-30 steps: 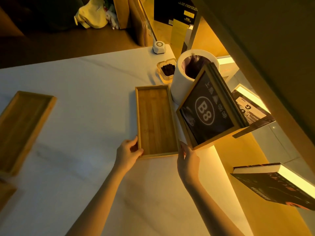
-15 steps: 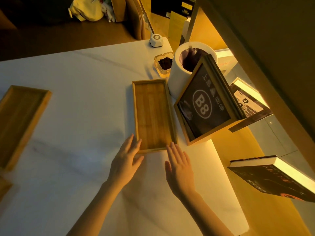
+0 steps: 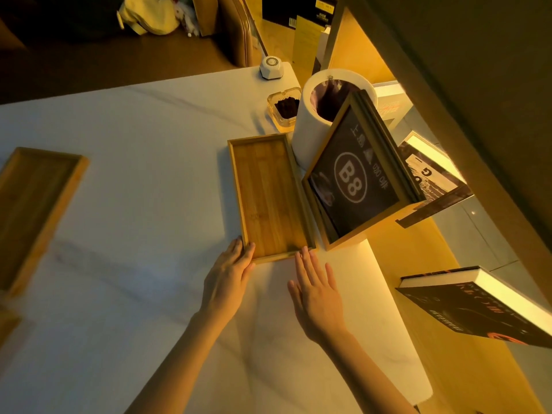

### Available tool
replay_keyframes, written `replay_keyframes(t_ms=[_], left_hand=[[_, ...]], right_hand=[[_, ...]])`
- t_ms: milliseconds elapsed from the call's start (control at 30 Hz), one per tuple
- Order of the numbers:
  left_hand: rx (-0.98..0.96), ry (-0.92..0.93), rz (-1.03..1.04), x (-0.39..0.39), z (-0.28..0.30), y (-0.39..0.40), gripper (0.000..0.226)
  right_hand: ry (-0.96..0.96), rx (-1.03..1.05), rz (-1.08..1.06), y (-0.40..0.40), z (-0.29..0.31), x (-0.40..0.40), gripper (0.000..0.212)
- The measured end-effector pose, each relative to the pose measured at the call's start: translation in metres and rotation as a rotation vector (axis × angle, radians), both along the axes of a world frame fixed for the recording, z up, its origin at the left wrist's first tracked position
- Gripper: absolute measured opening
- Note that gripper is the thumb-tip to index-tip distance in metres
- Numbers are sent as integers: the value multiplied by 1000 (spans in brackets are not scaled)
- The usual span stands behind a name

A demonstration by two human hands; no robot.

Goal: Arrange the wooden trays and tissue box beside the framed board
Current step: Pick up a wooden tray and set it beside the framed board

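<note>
A long wooden tray [image 3: 270,195] lies empty on the white table [image 3: 143,204], right beside the framed board [image 3: 355,183], a dark panel marked "B8" leaning in a wooden frame. My left hand [image 3: 228,274] rests flat at the tray's near left corner, fingers touching its edge. My right hand [image 3: 316,289] lies flat on the table just below the tray's near right corner, fingers spread, holding nothing. A second wooden tray [image 3: 33,210] sits at the table's far left. No tissue box shows.
A white cylindrical bin [image 3: 310,127] stands behind the board, with a glass ashtray [image 3: 283,110] and a small white device [image 3: 271,68] further back. Books [image 3: 484,309] float on a lit shelf at right. Another wooden corner [image 3: 7,327] pokes in at lower left.
Both hands have let go of the tray's near end and flattened out. The tray stays beside the board; my left fingers have come back against its corner.
</note>
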State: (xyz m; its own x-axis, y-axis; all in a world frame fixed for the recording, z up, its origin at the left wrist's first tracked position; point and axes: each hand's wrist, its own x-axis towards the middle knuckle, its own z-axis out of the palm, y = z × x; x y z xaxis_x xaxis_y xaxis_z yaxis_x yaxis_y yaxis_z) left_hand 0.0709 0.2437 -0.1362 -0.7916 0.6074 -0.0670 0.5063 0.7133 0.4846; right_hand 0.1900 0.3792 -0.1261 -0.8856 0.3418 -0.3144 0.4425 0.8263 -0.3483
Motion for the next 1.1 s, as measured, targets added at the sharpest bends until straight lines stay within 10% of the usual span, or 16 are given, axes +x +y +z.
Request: replay_keyframes(t_ms=[1100], left_hand=[[-41,-1,-27,16,2,6,41]], right_hand=[[60,161,12,14,0,8,60]])
